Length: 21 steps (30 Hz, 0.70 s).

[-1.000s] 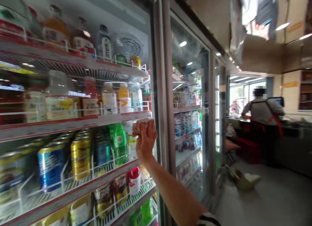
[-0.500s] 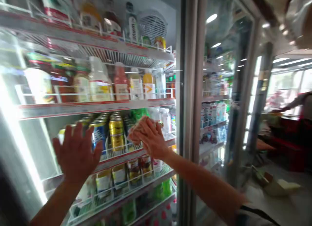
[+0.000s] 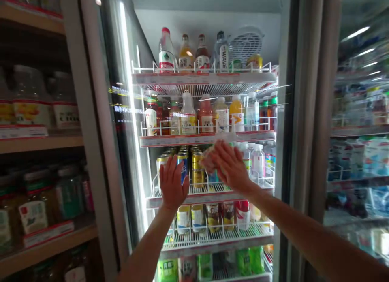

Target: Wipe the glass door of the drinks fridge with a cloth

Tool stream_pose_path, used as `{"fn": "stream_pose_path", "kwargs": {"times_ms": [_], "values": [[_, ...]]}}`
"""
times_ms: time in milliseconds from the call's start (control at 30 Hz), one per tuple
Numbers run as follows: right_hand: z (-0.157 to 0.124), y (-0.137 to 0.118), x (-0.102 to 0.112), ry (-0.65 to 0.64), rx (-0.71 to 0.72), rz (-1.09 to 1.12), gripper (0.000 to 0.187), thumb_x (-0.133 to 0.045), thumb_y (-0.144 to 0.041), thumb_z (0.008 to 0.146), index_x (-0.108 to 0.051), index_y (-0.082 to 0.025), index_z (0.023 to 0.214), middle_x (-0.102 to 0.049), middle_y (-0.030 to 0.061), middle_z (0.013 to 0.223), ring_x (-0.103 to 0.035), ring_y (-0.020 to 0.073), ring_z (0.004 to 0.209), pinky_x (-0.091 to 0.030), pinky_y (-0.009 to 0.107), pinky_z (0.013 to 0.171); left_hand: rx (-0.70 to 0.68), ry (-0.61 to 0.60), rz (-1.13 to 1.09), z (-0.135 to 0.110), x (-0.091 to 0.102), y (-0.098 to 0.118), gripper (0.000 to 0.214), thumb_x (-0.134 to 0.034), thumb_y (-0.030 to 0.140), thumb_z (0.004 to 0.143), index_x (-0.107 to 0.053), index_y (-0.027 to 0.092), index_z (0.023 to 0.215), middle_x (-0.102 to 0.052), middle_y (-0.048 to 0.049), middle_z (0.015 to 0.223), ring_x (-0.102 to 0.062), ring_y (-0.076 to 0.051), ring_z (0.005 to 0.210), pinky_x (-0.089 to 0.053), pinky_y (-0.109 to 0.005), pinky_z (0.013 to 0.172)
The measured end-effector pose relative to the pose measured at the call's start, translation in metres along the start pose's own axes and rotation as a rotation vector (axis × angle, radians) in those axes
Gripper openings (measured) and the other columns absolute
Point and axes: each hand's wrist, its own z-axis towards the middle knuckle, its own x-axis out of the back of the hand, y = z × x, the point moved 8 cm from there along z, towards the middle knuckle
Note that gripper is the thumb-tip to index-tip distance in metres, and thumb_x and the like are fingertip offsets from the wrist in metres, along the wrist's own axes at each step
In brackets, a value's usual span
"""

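My left hand (image 3: 172, 185) lies flat with fingers spread on the glass door (image 3: 273, 91) of a drinks cooler, in front of a row of cans (image 3: 197, 168). My right hand (image 3: 232, 167) is to its right at about the same height. It presses a crumpled pinkish cloth (image 3: 209, 160) against the glass, fingers closed over it. Behind the glass are wire shelves (image 3: 206, 138) with bottles (image 3: 188, 114) above and cans and small bottles below.
The cooler's grey frame post (image 3: 306, 124) stands to the right, with another glass-fronted cooler (image 3: 358, 152) past it. On the left, open wooden shelves (image 3: 39, 142) hold jars and bottles. A bright light strip (image 3: 129, 112) runs down the cooler's left inner side.
My view has swung left to face the cooler door squarely. My left hand came up onto the glass. My right hand with the cloth slid left across the glass; the person at the counter is out of sight.
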Motion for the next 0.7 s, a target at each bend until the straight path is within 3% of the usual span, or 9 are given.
{"fn": "stream_pose_path", "kwargs": {"times_ms": [67,133,267,367,467,567,633,700], "values": [[0.019,0.032,0.014,0.135,-0.219,-0.043,0.058,-0.043,-0.026,0.087,-0.028,-0.021,0.143,-0.039,0.0087,0.144,-0.026,0.0237,0.138,-0.024,0.049,0.11,0.011,0.001,-0.008,0.0,0.001,-0.001,0.04,-0.044,0.027,0.087,-0.043,0.017,0.127,-0.048,-0.0151,0.134,-0.031,-0.023,0.135,-0.023,-0.045,0.111],[0.033,0.041,0.017,0.199,-0.289,-0.043,0.063,-0.043,-0.025,0.087,-0.019,-0.02,0.146,-0.041,0.0102,0.143,-0.028,0.0247,0.137,-0.027,0.049,0.109,0.06,0.021,-0.047,0.004,0.003,0.001,0.04,-0.045,0.025,0.087,-0.043,0.019,0.126,-0.049,-0.0142,0.133,-0.032,-0.022,0.135,-0.024,-0.046,0.111],[0.037,0.0,-0.002,0.114,-0.121,0.105,0.073,-0.044,-0.021,0.086,-0.005,-0.022,0.148,-0.034,0.0092,0.147,-0.02,0.0251,0.14,-0.025,0.05,0.111,0.196,0.118,-0.324,0.029,0.005,0.023,0.04,-0.042,0.019,0.089,-0.04,0.021,0.129,-0.045,-0.013,0.136,-0.037,-0.021,0.131,-0.032,-0.046,0.107],[0.031,-0.009,0.001,0.086,-0.053,0.304,0.075,-0.042,-0.017,0.085,0.0,-0.024,0.147,-0.028,0.0093,0.15,-0.023,0.0227,0.139,-0.032,0.048,0.109,0.169,0.1,-0.562,0.056,-0.009,0.049,0.041,-0.037,0.016,0.09,-0.038,0.024,0.131,-0.047,-0.0092,0.134,-0.042,-0.018,0.126,-0.037,-0.042,0.103],[0.03,0.029,0.024,0.13,0.001,0.342,0.069,-0.038,-0.014,0.085,-0.009,-0.026,0.147,-0.03,0.0075,0.149,-0.031,0.0194,0.136,-0.039,0.042,0.106,0.213,0.073,-0.511,0.077,-0.024,0.062,0.041,-0.037,0.018,0.091,-0.036,0.023,0.132,-0.049,-0.0077,0.134,-0.042,-0.019,0.125,-0.035,-0.045,0.104],[0.029,0.095,0.05,0.322,-0.113,-0.006,0.063,-0.042,-0.022,0.088,-0.018,-0.025,0.146,-0.027,0.0097,0.15,-0.026,0.0257,0.138,-0.028,0.052,0.109,0.229,0.011,-0.273,0.09,-0.041,0.077,0.04,-0.045,0.026,0.089,-0.044,0.022,0.128,-0.051,-0.0074,0.133,-0.044,-0.023,0.121,-0.035,-0.047,0.101],[0.03,0.121,0.051,0.325,-0.146,-0.19,0.057,-0.041,-0.029,0.09,-0.023,-0.023,0.144,-0.032,0.0121,0.148,-0.025,0.0276,0.138,-0.023,0.054,0.11,0.105,-0.041,-0.116,0.096,-0.052,0.092,0.036,-0.047,0.03,0.087,-0.051,0.021,0.122,-0.049,-0.0071,0.135,-0.041,-0.025,0.124,-0.033,-0.047,0.102],[0.032,0.128,0.045,0.288,-0.123,-0.272,0.052,-0.037,-0.034,0.091,-0.03,-0.02,0.141,-0.037,0.0135,0.145,-0.027,0.0269,0.137,-0.021,0.051,0.111,-0.072,-0.095,0.0,0.098,-0.059,0.095,0.035,-0.045,0.032,0.088,-0.054,0.022,0.12,-0.046,-0.0058,0.139,-0.037,-0.025,0.129,-0.03,-0.047,0.105]]}}
